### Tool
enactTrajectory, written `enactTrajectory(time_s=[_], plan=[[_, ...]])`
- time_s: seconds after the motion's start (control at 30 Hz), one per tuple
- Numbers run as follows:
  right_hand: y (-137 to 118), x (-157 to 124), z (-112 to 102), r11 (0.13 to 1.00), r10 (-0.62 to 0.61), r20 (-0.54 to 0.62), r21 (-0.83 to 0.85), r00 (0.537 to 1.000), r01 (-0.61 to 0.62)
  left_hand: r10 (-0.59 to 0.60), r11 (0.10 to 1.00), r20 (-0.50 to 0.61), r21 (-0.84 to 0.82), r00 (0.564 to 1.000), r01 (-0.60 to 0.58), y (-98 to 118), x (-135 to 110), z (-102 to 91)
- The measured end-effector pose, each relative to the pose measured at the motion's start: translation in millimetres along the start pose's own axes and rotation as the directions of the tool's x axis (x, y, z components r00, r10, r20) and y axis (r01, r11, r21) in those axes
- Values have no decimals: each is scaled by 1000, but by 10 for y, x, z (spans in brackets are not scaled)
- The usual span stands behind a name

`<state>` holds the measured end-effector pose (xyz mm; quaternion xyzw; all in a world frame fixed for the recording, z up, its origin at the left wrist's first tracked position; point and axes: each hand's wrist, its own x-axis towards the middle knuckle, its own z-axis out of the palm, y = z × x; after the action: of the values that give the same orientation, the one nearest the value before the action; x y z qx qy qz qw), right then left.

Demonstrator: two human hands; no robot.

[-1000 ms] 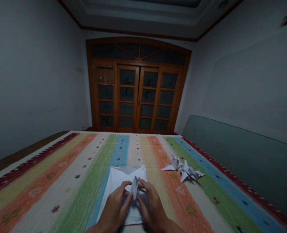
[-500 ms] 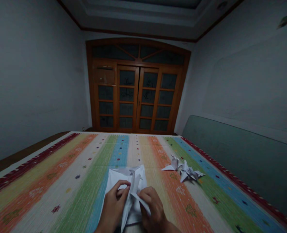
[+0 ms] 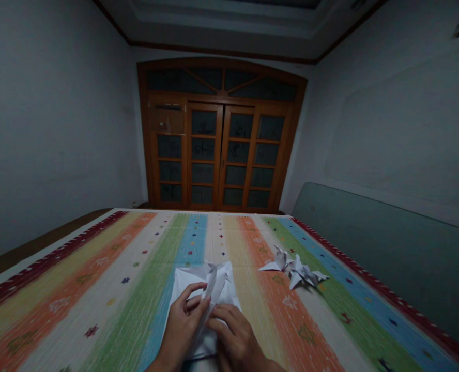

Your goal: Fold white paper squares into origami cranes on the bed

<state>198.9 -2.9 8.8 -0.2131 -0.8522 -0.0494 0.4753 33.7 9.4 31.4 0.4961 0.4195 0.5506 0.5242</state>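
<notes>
We have the left hand and right hand together on a partly folded white origami paper, which lies at bottom centre of view across the blue and cream stripes of a multicoloured striped rug. A narrow flap of the paper stands tilted up between our hands. Left fingers are curled and gripping the paper at that flap, with the thumb side hidden from this angle. Right fingers are closed down over the lower folds, gripping or pressing the paper; exact fingertip contact is hidden by the hand. Just right of the paper, well clear of the right hand, are a white origami crane and a second white origami crane, lying on the rug and touching each other. Beyond the far edge of the rug are brown wooden glazed doors. A green padded panel runs along the right side of the rug. Room light is low, so the finer creases are hard to read.
</notes>
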Motion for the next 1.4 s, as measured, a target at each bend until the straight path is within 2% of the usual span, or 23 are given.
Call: enactTrajectory(time_s=[0.1, 0.17, 0.23, 0.33, 0.4, 0.47, 0.57, 0.7, 0.8, 0.9, 1.03, 1.2, 1.4], plan=[[-10, -6, 19, 995, 68, -52, 70, 996, -64, 10, 1000, -50, 13, 999, -10, -43, 25, -25], [-1, -26, 48, 978, 184, -128, 122, 975, -169, 2, 1000, -75, 20, 997, -1, -54, 36, -42], [25, -51, 81, 936, 338, -182, 172, 923, -309, -12, 1000, -67, 11, 998, 13, -57, 32, -46], [70, -72, 116, 813, 562, -144, 280, 815, -511, -16, 1000, -44, -10, 999, 16, -58, 1, -26], [85, -65, 126, 723, 657, -92, 357, 749, -591, -26, 999, -28, -32, 999, 25, -61, -19, -8], [81, -47, 127, 665, 702, -66, 417, 709, -620, -44, 998, -2, -39, 999, 44, -66, -25, 4], [56, -14, 116, 639, 711, -33, 448, 702, -626, -24, 1000, 58, 13, 998, 23, -70, -7, 13], [44, 5, 102, 669, 693, -56, 420, 718, -613, 80, 990, 147, 101, 986, -95, -77, 3, 26], [51, 4, 97, 703, 668, -96, 408, 738, -583, 115, 974, 171, 175, 979, -145, -90, -22, 33], [49, 12, 96, 703, 643, -99, 469, 760, -534, 123, 966, 180, 202, 976, -159, -101, -36, 25], [44, 42, 90, 605, 676, -58, 614, 735, -507, 132, 962, 167, 216, 977, -167, -64, -12, 2], [62, 69, 70, 456, 686, 47, 750, 726, -479, 109, 962, 124, 235, 986, -136, 56, 0, -1], [102, 58, 62, 331, 756, 122, 776, 643, -536, 67, 986, 118, 147, 991, -84, 70, 10, 10]])
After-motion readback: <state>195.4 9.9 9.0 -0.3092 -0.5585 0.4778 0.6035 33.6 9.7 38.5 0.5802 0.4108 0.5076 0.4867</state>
